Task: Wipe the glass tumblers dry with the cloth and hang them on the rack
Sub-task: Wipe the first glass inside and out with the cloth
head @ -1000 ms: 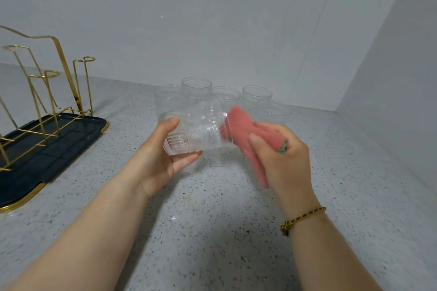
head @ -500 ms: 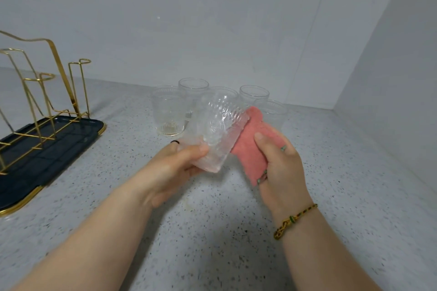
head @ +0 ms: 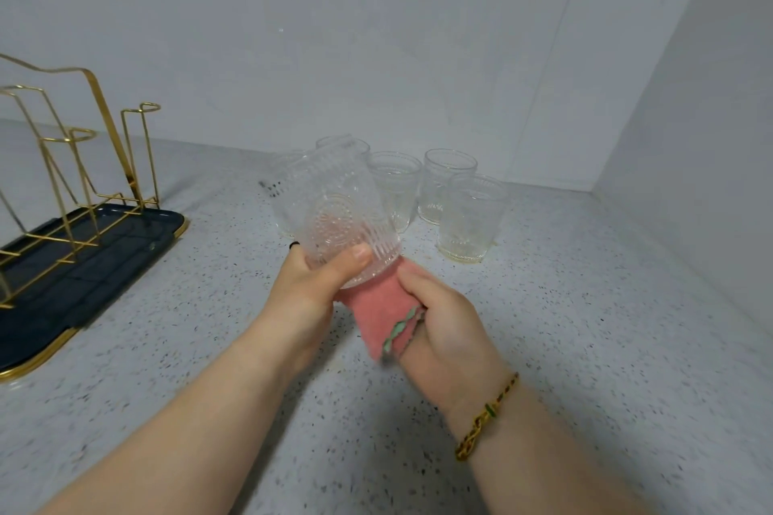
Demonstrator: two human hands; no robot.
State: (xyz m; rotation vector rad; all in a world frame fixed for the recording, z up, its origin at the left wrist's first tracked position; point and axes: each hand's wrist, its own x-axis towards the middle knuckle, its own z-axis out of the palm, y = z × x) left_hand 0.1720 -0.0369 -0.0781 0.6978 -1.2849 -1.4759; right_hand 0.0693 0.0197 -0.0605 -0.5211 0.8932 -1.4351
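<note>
My left hand [head: 311, 288] grips a clear patterned glass tumbler [head: 334, 213] near its base, holding it almost upright above the counter. My right hand [head: 443, 326] holds a pink cloth [head: 378, 314] with a green edge against the tumbler's bottom. Several more tumblers [head: 468, 217] stand upright behind, near the back wall. The gold wire rack [head: 79, 163] on its dark tray [head: 83, 272] stands at the left with nothing hanging on it.
The speckled counter [head: 585, 347] runs to a wall at the back and another wall on the right. The tray's gold-edged rim lies close to my left forearm.
The tumbler has turned from lying sideways to nearly upright. The cloth has moved from the tumbler's side down under its base, and both hands have come closer together.
</note>
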